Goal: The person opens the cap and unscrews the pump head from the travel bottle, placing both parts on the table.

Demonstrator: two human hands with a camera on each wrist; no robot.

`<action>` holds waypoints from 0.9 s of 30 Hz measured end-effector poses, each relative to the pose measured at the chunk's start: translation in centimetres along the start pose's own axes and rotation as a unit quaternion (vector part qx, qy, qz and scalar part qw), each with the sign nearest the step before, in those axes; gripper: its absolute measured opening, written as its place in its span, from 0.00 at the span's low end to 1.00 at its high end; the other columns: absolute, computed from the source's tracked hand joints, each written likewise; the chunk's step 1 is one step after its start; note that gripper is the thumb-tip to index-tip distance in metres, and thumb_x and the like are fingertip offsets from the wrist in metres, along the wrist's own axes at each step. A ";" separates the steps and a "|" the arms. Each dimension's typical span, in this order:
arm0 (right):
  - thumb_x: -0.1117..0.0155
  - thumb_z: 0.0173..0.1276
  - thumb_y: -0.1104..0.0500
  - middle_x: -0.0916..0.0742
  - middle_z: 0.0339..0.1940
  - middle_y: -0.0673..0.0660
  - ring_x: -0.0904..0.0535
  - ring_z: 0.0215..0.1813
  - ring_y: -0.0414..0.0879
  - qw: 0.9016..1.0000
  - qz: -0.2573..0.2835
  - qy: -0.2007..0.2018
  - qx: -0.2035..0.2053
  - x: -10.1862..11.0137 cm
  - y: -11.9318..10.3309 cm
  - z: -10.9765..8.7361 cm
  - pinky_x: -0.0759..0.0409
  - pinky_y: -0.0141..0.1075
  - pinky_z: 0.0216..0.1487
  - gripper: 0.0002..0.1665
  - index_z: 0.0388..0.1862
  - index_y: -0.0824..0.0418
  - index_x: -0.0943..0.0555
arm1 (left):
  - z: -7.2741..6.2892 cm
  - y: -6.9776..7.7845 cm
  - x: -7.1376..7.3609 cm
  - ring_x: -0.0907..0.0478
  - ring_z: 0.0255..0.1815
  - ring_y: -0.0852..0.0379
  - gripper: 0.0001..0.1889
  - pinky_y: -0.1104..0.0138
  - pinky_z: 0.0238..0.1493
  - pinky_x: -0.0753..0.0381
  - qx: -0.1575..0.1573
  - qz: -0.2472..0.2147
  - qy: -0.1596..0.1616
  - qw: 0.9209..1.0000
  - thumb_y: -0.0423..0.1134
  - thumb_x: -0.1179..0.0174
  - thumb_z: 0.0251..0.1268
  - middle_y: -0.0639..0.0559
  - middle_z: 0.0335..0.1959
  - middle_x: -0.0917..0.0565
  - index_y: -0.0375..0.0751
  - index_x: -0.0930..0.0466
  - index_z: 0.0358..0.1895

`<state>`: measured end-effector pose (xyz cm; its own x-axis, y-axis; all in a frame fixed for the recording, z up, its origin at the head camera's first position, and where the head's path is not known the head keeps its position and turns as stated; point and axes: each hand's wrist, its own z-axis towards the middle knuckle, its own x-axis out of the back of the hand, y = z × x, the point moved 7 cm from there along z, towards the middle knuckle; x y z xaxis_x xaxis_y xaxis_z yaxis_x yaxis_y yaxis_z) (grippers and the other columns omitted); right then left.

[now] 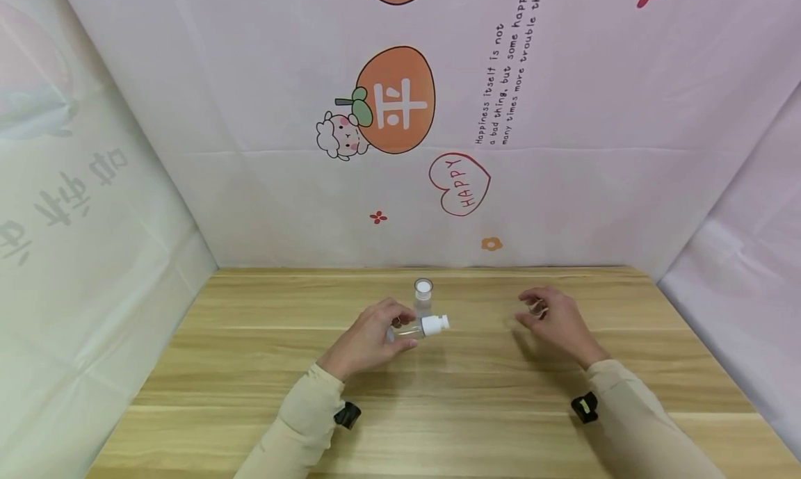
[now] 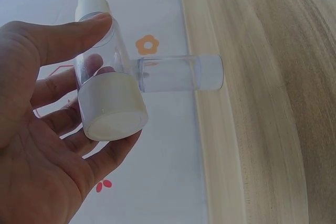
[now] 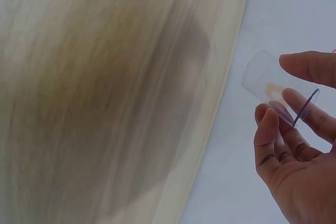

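1. Two bare hands work above a wood-grain table point(image 1: 475, 423), the left hand point(image 1: 370, 334) near the middle and the right hand point(image 1: 563, 327) well apart from it.
2. The left hand has hold of a pump bottle point(image 2: 114, 100): its thumb lies along one side of the clear body, while the other fingers curl round the opposite side, parted just enough to fit it.
3. That bottle is held tilted above the table, its white pump head point(image 1: 435, 324) pointing towards the right hand; the left wrist view shows its broad white base facing the camera.
4. Just beyond the pump bottle, a clear container point(image 2: 170, 74) stands upright on the table, its white base down; in the head view, the bottle partly overlaps it.
5. The right hand holds a clear cap point(image 3: 258, 80) off the table, the thumb on one side and curled fingers on the other, only partly closed because the cap fills the gap.
6. Both arms wear pale sleeves point(image 1: 297, 420), with a small black device point(image 1: 585, 407) at each wrist.
7. A white cloth point(image 1: 281, 208) hangs behind the table, printed with an orange flower point(image 1: 491, 244) and a red heart outline point(image 1: 459, 184) reading "HAPPY".
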<state>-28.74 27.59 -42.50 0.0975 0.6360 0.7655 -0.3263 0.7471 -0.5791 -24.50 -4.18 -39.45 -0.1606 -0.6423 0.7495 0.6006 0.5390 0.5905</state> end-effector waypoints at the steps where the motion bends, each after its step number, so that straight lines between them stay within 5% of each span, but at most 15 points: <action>1: 0.26 0.63 0.66 0.15 0.44 0.67 0.18 0.40 0.54 1.000 -0.002 -0.001 -0.004 0.1 0.2 0.0 0.17 0.42 0.40 0.19 0.51 0.71 0.18 | 0.0 0.0 0.0 0.20 0.46 0.53 0.17 0.62 0.50 0.19 0.000 -0.001 0.000 1.000 0.38 0.27 0.62 0.52 0.45 0.19 0.38 0.18 0.51; 11: 0.26 0.63 0.65 0.15 0.45 0.68 0.17 0.43 0.60 0.999 -0.014 -0.007 -0.033 0.5 2.2 0.0 0.16 0.53 0.43 0.20 0.52 0.72 0.18 | 0.0 0.0 -0.1 0.20 0.45 0.52 0.17 0.62 0.49 0.19 -0.001 0.000 -0.001 1.000 0.37 0.27 0.62 0.52 0.45 0.19 0.37 0.17 0.51; 27: 0.27 0.60 0.63 0.15 0.41 0.67 0.16 0.40 0.58 0.997 -0.051 -0.025 -0.058 0.7 4.2 0.0 0.18 0.55 0.44 0.20 0.49 0.72 0.17 | 0.1 -0.1 -0.5 0.19 0.47 0.47 0.17 0.61 0.50 0.19 0.005 -0.009 -0.015 1.000 0.36 0.27 0.62 0.50 0.46 0.18 0.34 0.18 0.52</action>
<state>-30.04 31.23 -44.41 0.0760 0.5470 0.8337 -0.2052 0.8268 -0.5237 -24.55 -3.89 -39.87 -0.1948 -0.6362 0.7465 0.5893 0.5325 0.6076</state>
